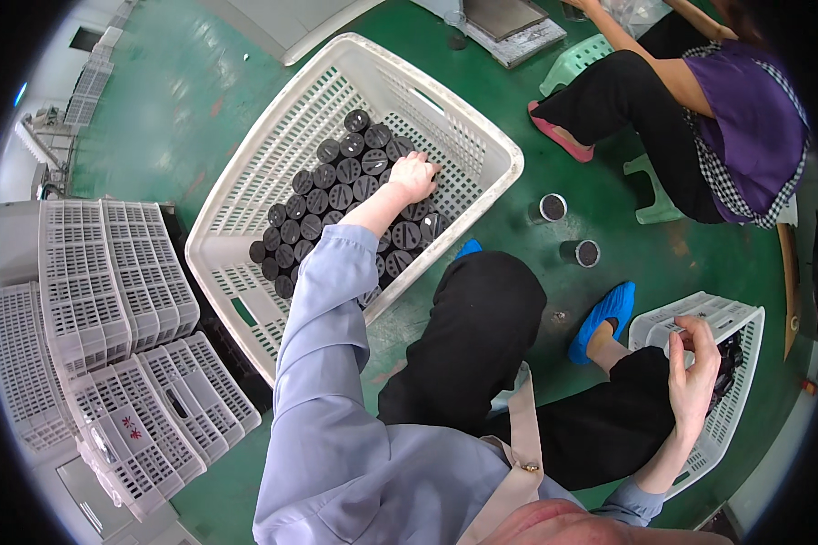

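My left hand [413, 177] reaches into a large white plastic basket [495, 154], over rows of round black-capped containers [340, 196] packed upright. Its fingers curl down by the edge of these rows and hide whatever they grip. Out to the right, my right hand [694, 368] is raised beside a smaller white basket [732, 436] with dark pieces [729, 363] inside. Thumb and index finger bend together there; what lies between them is too small to make out. Two small tubs with dark contents, a farther tub [552, 208] and a nearer tub [586, 253], stand on the green floor.
Stacked white crates [123, 282] stand at the left. Another person [745, 118] in purple sits on a low stool [650, 191] at the upper right. A second green stool [577, 64] and a flat platform [509, 32] are beyond. My knees lie between the baskets.
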Demonstrator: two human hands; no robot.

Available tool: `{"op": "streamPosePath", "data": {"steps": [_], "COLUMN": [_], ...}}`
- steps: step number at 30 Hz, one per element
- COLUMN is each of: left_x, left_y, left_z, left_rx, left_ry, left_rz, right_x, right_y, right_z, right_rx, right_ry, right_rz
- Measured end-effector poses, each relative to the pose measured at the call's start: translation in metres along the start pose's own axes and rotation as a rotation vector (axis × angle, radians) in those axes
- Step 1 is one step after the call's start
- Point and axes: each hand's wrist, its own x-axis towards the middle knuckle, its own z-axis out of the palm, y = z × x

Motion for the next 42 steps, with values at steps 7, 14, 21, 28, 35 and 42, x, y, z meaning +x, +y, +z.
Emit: {"op": "streamPosePath", "data": {"steps": [7, 14, 21, 28, 35, 42], "left_x": [-0.002, -0.144, -0.292, -0.324, -0.339, -0.296], "left_y": [0.053, 0.255, 0.505, 0.618, 0.634, 0.642], "left_z": [-0.102, -0.269, -0.243, -0.206, -0.227, -0.212], "left_rx": [-0.376, -0.691, -1.132, -1.02, -0.902, -0.987], "left_ry": [0.803, 0.693, 0.056, 0.145, -0.475, -0.572], "left_rz": [0.123, 0.795, 1.559, 1.482, 1.613, 1.517], "right_x": [-0.008, -0.011, 0.004, -0.04, -0.161, -0.184], "right_y": [-0.002, 0.03, 0.069, 0.219, 0.338, 0.395], "right_z": [-0.012, 0.001, -0.017, -0.065, -0.073, -0.033], "right_rx": [0.025, -0.137, -0.19, -0.609, -0.553, -0.322], "right_ry": [0.018, 0.057, 0.124, 0.096, -0.046, -0.014], "right_rz": [0.026, -0.027, 0.143, 0.611, 1.023, 1.219]}}
